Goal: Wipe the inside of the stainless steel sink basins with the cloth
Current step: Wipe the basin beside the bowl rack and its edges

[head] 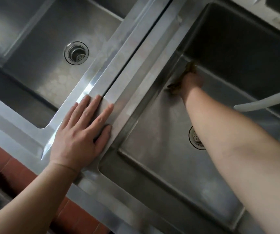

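The left hand (80,137) lies flat and open, fingers spread, on the steel divider (119,68) between the two basins, near the sink's front edge. The right hand (190,81) reaches deep into the right basin (161,157), pressing a dark brownish cloth (189,67) into the far left corner where floor meets wall; its fingers are blurred, apparently closed on the cloth. The forearm crosses over the right drain (195,137). The left basin (39,73) holds only its drain strainer (76,53). A white hose (262,100) curves in at the right edge.
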The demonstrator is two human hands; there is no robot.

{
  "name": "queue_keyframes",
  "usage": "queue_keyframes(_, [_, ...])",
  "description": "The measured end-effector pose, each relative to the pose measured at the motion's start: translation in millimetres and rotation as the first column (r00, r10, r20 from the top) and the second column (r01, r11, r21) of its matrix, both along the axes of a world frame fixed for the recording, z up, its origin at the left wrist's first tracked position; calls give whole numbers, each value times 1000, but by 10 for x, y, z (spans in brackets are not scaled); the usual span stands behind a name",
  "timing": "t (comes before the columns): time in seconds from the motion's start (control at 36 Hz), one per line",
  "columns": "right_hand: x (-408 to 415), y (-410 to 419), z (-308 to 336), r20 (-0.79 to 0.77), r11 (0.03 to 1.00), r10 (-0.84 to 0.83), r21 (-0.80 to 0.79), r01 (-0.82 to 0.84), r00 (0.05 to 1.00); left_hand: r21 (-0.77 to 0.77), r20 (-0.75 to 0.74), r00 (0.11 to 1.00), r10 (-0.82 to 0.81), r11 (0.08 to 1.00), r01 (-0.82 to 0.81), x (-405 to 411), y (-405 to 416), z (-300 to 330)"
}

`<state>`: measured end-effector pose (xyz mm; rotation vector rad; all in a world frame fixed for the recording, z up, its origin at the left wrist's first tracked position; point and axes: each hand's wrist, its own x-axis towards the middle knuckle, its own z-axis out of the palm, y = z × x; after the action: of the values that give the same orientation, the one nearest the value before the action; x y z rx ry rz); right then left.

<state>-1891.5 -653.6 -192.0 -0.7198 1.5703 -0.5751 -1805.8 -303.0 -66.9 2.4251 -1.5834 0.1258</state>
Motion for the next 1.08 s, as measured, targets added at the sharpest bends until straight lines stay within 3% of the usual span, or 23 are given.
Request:
queue_keyframes(0.14, [244, -244, -10, 6, 999, -2, 47, 2, 1000, -2, -23, 1000, 8, 1000, -8, 9, -5, -3])
queue_keyframes(0.39, [573, -413, -7, 130, 967, 192, 145, -210, 973, -21, -32, 999, 14, 1000, -15, 35, -14, 3])
queue_keyframes(0.53, [507, -181, 143, 198, 998, 45, -60, -33, 979, -12, -37, 999, 13, 1000, -14, 31, -2, -2])
queue_keyframes(0.64, [388, 279, 328, 224, 994, -39, -86, 60, 974, 7, -32, 999, 5, 1000, -5, 24, -5, 15])
queue_keyframes(0.81, [199, 1210, 548, 284, 996, -82, 49, 71, 955, 17, -23, 1000, 6, 1000, -6, -2, -10, 33])
queue_keyframes(0.92, [107, 1840, 636, 208, 993, -101, 84, 86, 973, -2, 3, 1000, 9, 1000, -9, -3, -10, 11])
queue_keyframes(1.08, [-105, 2569, 812, 221, 940, -44, 339, -34, 974, -32, 29, 1000, 8, 999, -7, 2, -19, -22])
